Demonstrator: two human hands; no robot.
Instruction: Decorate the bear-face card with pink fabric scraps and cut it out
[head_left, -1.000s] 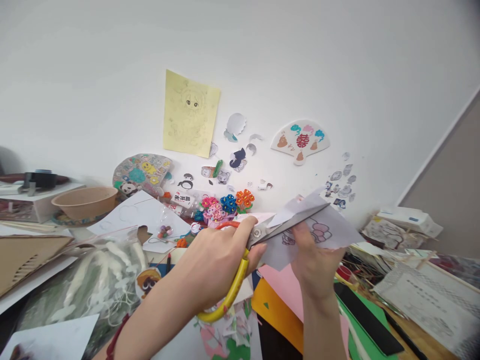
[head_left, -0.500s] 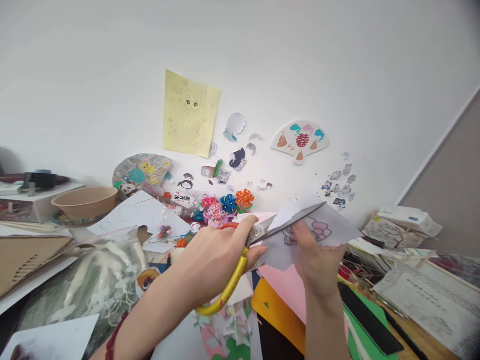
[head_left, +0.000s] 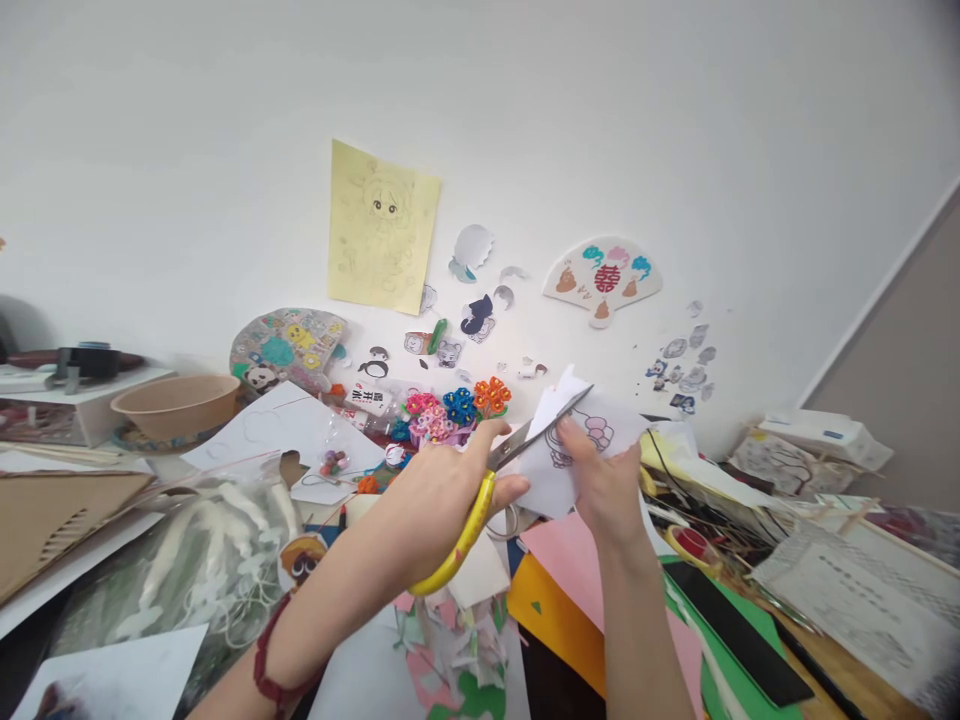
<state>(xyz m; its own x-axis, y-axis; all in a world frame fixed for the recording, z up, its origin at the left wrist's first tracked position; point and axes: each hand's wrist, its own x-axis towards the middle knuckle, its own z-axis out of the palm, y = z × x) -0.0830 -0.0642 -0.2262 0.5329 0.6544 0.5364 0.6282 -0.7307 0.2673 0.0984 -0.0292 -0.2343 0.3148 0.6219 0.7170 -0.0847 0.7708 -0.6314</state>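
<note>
My left hand (head_left: 442, 490), with a dark red bracelet on its wrist, grips a pair of scissors with yellow handles (head_left: 465, 540). Their metal blades point up and to the right, across a white sheet of paper (head_left: 541, 485). A narrow strip of the paper stands up along the blades. My right hand (head_left: 604, 480) holds the sheet from the right, thumb on top, close to the blade tips. A line drawing with pink rounded shapes (head_left: 598, 430) shows on the sheet beside the thumb. The fingers under the paper are hidden.
Paper scraps (head_left: 465, 650) lie below my hands, beside orange card (head_left: 559, 625) and pink paper. Behind stand colourful flowers (head_left: 457, 405). A clear plastic bag (head_left: 202, 540) is on the left, near a tan bowl (head_left: 176, 398). A black strip (head_left: 739, 630) rests on green paper at right.
Both hands have come lower, the right one also moving left with the paper. Less of the blades shows beyond my right thumb, and the cut strip stands up more.
</note>
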